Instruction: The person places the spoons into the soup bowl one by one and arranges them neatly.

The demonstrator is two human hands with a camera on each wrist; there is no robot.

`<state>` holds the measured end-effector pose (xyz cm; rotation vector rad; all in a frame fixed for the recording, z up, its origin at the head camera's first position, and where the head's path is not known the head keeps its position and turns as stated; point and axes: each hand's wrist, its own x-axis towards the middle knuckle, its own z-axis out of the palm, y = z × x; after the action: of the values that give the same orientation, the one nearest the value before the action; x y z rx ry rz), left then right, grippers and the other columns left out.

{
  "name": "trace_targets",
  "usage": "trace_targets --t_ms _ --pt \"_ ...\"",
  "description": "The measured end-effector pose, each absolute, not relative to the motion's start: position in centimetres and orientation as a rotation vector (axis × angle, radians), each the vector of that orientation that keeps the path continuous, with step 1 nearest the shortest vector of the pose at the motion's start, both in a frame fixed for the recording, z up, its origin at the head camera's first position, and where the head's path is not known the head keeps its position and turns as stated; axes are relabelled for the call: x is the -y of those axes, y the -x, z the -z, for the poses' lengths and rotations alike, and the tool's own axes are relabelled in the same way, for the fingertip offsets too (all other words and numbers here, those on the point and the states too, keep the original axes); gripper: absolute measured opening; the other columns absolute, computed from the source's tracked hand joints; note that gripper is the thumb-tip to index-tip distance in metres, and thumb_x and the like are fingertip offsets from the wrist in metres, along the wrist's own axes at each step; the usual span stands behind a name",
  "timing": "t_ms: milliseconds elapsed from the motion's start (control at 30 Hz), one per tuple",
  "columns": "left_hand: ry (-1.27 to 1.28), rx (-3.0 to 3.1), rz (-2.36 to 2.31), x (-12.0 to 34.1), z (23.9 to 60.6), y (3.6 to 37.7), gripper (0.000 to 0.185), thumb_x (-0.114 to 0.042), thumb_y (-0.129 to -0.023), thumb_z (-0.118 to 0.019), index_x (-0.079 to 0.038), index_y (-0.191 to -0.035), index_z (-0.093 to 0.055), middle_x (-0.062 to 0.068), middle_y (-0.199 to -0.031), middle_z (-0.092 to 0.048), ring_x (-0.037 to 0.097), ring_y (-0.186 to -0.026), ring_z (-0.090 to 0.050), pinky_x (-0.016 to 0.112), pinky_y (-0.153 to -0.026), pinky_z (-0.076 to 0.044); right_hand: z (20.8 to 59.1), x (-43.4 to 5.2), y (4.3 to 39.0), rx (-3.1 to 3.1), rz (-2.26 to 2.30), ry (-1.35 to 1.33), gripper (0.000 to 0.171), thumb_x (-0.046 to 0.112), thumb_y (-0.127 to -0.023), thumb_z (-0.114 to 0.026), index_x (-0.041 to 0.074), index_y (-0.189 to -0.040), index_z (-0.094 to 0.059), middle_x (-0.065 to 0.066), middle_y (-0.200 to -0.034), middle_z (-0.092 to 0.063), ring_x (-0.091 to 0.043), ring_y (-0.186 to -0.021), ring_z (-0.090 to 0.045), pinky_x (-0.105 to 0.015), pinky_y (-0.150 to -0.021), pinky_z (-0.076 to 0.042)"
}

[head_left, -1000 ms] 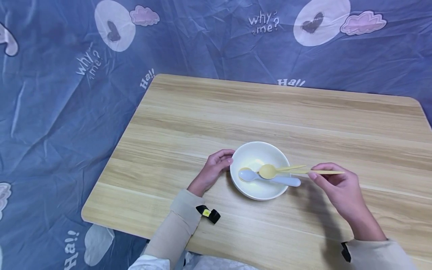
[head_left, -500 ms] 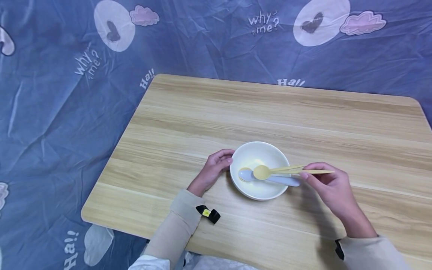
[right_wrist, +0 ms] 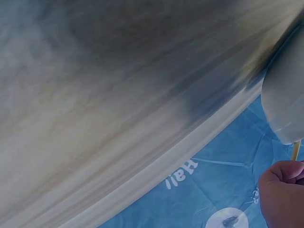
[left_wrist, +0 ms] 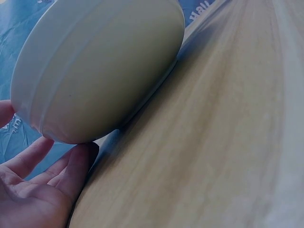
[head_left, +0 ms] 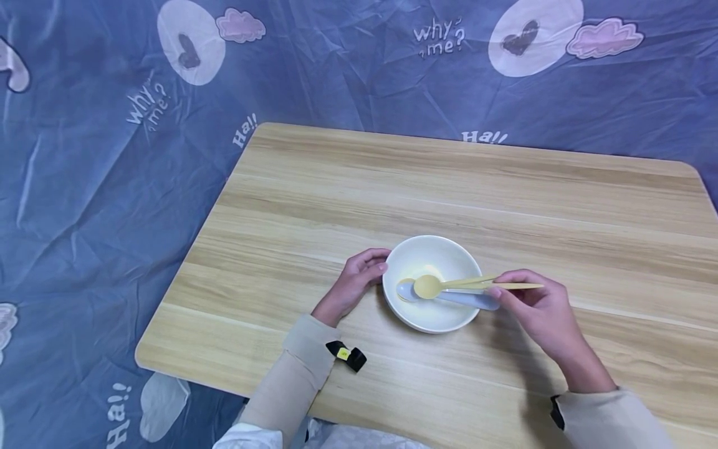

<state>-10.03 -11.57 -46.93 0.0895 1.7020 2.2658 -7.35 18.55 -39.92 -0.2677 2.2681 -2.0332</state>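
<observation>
A white bowl [head_left: 426,317] stands on the wooden table. My left hand [head_left: 359,274] rests against its left side; in the left wrist view the fingers [left_wrist: 33,154] touch the outer wall between rim and base. My right hand [head_left: 541,312] pinches the handle of a yellow spoon [head_left: 428,287] between thumb and fingers, with the spoon's head over the bowl. Below it, a pale blue spoon [head_left: 468,300] lies in the bowl, handle over the right rim. Under that lies another yellow spoon [head_left: 406,299], mostly covered. In the right wrist view, a short yellow piece of handle [right_wrist: 296,150] shows above the fingers.
The light wooden table [head_left: 314,187] extends beyond the bowl on all sides. Blue printed cloth [head_left: 336,68] hangs behind it and along the left. A black wrist camera [head_left: 346,355] sits at the left cuff.
My right hand has moved left with the yellow spoon, bringing its head further over the bowl and the pale blue spoon. The left hand and the bowl have stayed in place.
</observation>
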Motion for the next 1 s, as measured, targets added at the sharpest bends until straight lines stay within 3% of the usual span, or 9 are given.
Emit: trace_targets --t_ms 1000 --pt "-0.067 -1.691 -2.260 11.5 46.8 10.1 0.042 -0.007 -0.092 -0.050 0.010 -0.130 -0.045 0.028 -0.126 -0.053 0.011 -0.102 -0.060 0.025 -0.087 -0.052 40.8 -17.1 7.5 -2.435 1.836 0.337 0.014 -0.007 -0.078 -0.069 -0.004 -0.092 -0.066 0.005 -0.086 -0.066 -0.007 -0.066 -0.055 -0.018 -0.053 -0.044"
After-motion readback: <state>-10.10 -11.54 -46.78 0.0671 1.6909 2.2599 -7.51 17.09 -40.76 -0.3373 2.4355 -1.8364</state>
